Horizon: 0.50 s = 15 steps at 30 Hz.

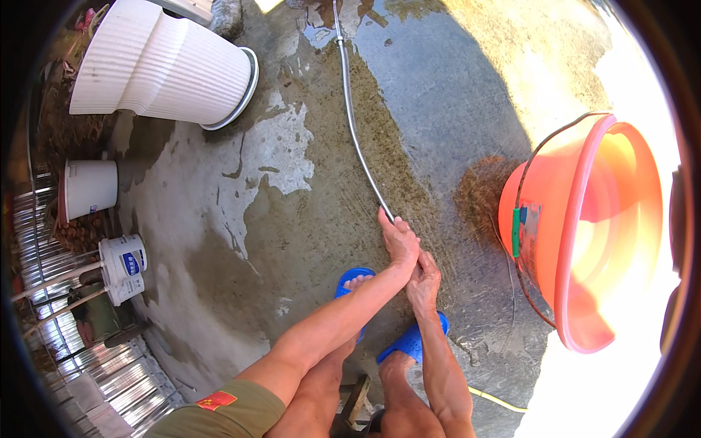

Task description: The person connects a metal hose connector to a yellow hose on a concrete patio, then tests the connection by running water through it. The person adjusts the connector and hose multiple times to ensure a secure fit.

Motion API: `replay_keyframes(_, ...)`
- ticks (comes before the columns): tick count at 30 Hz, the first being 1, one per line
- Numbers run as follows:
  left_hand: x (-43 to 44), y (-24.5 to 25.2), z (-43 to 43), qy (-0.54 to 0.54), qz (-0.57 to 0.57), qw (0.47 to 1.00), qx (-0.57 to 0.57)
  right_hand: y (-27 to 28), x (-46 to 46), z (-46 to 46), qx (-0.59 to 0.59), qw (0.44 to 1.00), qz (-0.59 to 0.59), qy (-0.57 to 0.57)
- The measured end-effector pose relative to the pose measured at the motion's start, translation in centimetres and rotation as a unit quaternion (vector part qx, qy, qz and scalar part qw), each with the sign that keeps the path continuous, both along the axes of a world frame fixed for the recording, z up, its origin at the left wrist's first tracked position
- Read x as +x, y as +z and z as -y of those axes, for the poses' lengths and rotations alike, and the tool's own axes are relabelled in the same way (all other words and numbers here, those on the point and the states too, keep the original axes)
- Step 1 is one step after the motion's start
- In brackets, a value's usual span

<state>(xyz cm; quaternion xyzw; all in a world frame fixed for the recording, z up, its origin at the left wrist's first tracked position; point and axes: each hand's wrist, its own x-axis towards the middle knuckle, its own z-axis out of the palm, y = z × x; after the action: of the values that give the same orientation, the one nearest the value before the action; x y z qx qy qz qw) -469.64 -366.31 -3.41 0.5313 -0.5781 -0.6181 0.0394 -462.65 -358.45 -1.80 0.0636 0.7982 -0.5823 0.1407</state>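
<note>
A thin, shiny metal pole (pixel 355 131) with a joint near its far part runs from my hands up to the top edge of the view, over wet concrete. My left hand (pixel 400 241) is wrapped around its near end. Just behind and against it, my right hand (pixel 424 282) has its fingers curled around the pole's end, which the hands mostly hide. The pole's far end lies at or beyond the top edge, so I cannot tell what it carries. Below my hands are my feet in blue clogs (pixel 408 342).
To the right stands a large orange plastic bucket (pixel 539 219) with a green-gripped wire handle. A white ribbed planter (pixel 181 71) is at upper left. White pails (pixel 123 263) and a white pot (pixel 90 186) line the left side. A wooden stool (pixel 357 399) shows between my legs.
</note>
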Motion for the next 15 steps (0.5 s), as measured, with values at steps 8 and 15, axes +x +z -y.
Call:
replay_keyframes(8, 0.4, -2.6, -0.6, -0.036, 0.02, 0.992, -0.12, -1.4, 0.2, -0.2, -0.049, 0.999, -0.002, -0.022)
replay_keyframes(15, 0.5, -3.7, -0.9, -0.039, 0.054, 0.992, -0.105, -1.5, 0.1, -0.3, -0.068, 0.997, 0.013, -0.025)
